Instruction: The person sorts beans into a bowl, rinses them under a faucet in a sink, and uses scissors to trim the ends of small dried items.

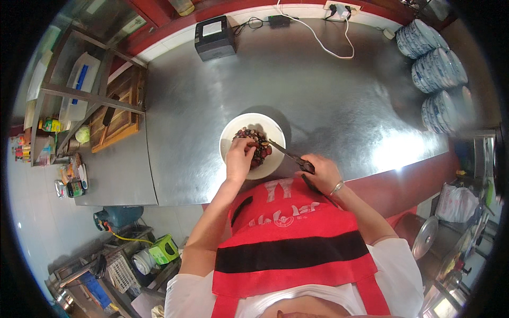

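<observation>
A white bowl [276, 163] on the steel worktop holds mixed beans, peanuts and dark red dried dates [263, 153]. My left hand [239, 156] reaches in over its near left side. Its fingertips pinch what looks like one of the red dates [252, 145], partly hidden by the fingers. Dark-handled scissors [287, 153] are gripped in my right hand [323, 171], just beyond the bowl's right rim. Their blades slant over that rim, with the tips above the beans and close to my left fingertips. Whether the blades are parted cannot be told.
Stacked blue-and-white bowls [436, 71] stand at the right end of the steel worktop [254, 75]. A black box [215, 38] and a white cable [324, 47] lie along the back. At left are a metal rack [93, 96], a wooden board [131, 115] and jars [74, 189].
</observation>
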A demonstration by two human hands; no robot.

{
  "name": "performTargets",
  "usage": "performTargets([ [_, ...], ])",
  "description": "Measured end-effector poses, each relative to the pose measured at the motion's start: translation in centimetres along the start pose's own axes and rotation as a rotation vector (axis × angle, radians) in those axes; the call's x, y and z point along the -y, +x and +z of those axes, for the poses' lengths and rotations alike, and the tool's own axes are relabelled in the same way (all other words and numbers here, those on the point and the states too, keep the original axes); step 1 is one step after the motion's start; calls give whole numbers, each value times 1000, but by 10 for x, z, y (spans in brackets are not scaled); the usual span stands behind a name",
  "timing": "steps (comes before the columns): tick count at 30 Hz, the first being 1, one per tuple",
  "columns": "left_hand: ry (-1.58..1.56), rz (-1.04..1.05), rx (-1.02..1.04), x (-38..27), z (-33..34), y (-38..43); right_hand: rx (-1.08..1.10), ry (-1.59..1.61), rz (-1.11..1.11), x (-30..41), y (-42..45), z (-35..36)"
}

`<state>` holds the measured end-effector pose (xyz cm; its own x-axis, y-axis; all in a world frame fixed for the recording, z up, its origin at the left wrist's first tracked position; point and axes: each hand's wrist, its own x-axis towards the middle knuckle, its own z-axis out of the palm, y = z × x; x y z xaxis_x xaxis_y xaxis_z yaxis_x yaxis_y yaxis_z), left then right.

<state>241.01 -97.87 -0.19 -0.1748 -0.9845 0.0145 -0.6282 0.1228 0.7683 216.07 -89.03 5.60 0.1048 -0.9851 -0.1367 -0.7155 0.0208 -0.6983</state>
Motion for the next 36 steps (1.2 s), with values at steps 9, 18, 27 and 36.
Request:
performTargets([
  [9, 365, 61, 156, 24, 27, 12, -4, 112, -14, 6, 4, 0],
  [18, -1166, -547, 118, -30, -24, -16, 131, 398, 45, 15, 17, 10],
  [27, -1400, -491, -32, -47, -20, -42, -1, 41, -273, 41, 26, 13],
  [36, -1459, -395, -53, -47, -11, -51, 63, 82, -270, 39, 22, 11],
])
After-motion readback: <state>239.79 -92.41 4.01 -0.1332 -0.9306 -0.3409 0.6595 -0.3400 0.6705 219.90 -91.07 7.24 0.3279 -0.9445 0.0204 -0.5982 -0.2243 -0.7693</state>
